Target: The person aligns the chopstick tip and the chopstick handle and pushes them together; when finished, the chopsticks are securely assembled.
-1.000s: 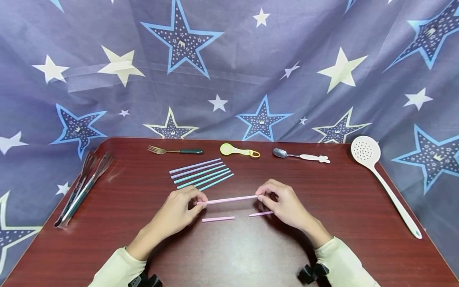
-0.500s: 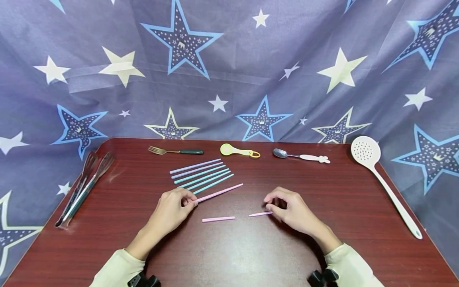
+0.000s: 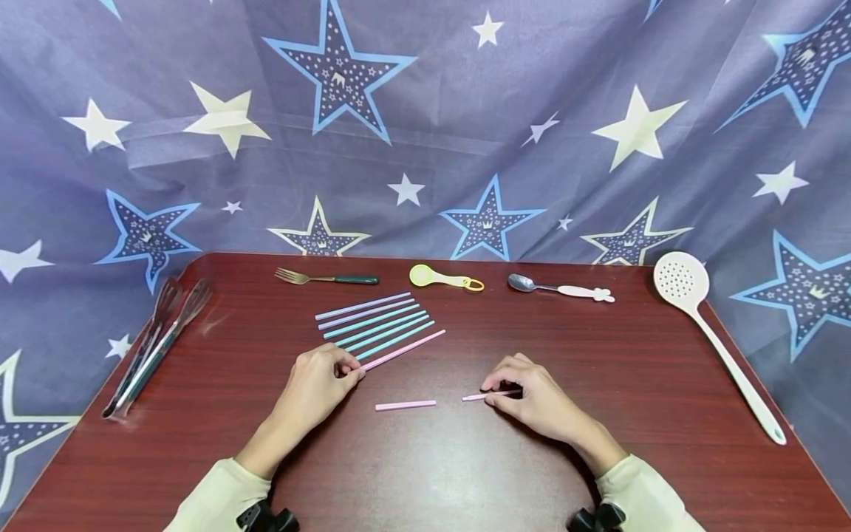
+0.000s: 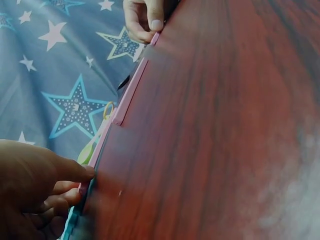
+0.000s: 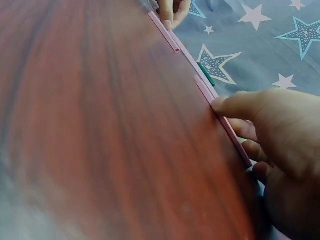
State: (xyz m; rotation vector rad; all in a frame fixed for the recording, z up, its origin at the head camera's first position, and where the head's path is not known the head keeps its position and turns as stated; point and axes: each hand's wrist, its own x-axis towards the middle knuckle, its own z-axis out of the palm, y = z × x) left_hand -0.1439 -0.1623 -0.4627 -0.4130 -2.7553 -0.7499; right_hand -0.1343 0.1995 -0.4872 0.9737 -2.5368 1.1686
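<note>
Near the middle of the table, my left hand [image 3: 314,386] pinches the near end of a long pink straw [image 3: 405,349] between thumb and fingers. That straw slants up to the right, alongside a row of teal straws [image 3: 388,334] and purple-blue straws [image 3: 362,306]. My right hand [image 3: 535,395] has thumb and fingertips on a short pink straw piece [image 5: 230,130], whose narrower tip points left. Between the hands, nearer the body, lies another short pink straw piece [image 3: 405,406], touched by neither hand. The left fingers cover the near ends of some teal straws.
Along the back edge lie a fork [image 3: 326,278], a yellow-green measuring spoon [image 3: 445,278] and a spoon with a white handle [image 3: 561,287]. A white skimmer [image 3: 718,343] lies at the right edge, metal tongs [image 3: 156,351] at the left. A star-patterned cloth [image 3: 425,133] hangs behind.
The right hand let go of the long pink straw, moved down and took hold of the short piece. The left hand swung the long straw towards the teal row.
</note>
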